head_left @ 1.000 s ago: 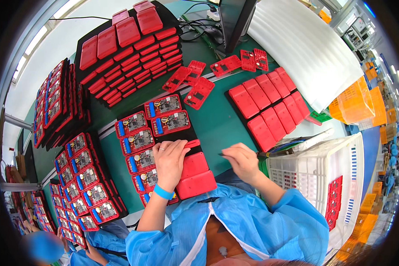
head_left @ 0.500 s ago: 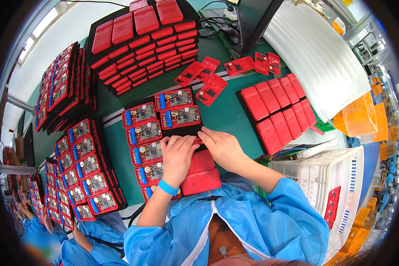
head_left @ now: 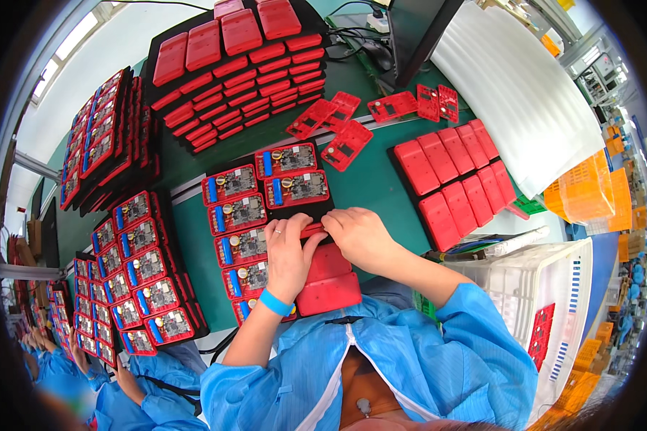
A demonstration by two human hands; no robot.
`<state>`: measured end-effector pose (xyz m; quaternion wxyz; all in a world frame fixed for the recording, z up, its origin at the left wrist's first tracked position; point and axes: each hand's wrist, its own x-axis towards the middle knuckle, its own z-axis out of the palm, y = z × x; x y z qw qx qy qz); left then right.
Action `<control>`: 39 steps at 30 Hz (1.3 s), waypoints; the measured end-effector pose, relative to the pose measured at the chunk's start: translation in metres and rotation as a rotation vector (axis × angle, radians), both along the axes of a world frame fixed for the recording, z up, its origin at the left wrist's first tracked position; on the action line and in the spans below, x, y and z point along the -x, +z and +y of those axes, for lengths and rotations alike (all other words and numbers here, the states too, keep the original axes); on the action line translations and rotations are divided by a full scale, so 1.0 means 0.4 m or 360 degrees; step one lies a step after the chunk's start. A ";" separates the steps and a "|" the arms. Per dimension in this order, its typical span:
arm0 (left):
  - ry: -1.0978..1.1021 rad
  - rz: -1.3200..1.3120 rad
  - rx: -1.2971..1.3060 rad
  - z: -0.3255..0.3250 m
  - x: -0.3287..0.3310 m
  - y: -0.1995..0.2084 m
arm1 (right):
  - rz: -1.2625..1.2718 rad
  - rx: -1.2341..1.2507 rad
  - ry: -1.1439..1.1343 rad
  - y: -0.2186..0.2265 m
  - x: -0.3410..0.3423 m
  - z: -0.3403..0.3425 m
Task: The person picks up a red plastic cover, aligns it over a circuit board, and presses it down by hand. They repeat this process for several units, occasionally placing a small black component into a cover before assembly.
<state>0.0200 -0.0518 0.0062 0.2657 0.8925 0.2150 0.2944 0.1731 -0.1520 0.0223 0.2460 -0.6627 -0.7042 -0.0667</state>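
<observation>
Green bench top (head_left: 370,190), bare between the two nearer trays. Near centre: black tray (head_left: 302,210), loaded with red-cased circuit boards (head_left: 237,214). Right: second tray (head_left: 410,189), two rows of closed-side-up red cases (head_left: 456,205). Far left: tall tray stack (head_left: 273,77). Far centre: six loose red shells (head_left: 347,146), some overlapping; cables (head_left: 341,32) beyond.

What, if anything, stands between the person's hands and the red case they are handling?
Nothing visible: the left hand touches the red case at its left end, the right hand at its right end.
</observation>
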 end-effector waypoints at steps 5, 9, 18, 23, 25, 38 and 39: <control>0.0011 0.0043 0.0092 0.005 0.013 -0.007 | 0.0046 0.0350 0.0064 0.011 0.009 0.005; -0.0004 -0.0012 0.0052 0.002 0.015 -0.010 | 0.0054 0.0100 0.0165 0.009 0.033 0.023; 0.0023 -0.0079 -0.0066 0.006 0.004 -0.011 | 0.0026 0.0064 0.0060 -0.020 0.052 0.036; -0.0011 -0.0054 -0.0064 0.014 0.003 -0.003 | -0.0043 0.0033 0.0040 0.024 0.047 0.016; 0.0032 -0.0128 -0.0149 0.025 -0.002 -0.005 | -0.0121 -0.0309 -0.0014 0.094 0.040 -0.006; -0.0178 -0.0040 -0.0278 0.020 0.021 -0.011 | 0.0221 0.0026 -0.0564 -0.143 -0.093 -0.167; -0.0150 0.0051 -0.0208 0.013 0.026 -0.007 | 0.0186 -0.0028 -0.0568 -0.144 -0.093 -0.169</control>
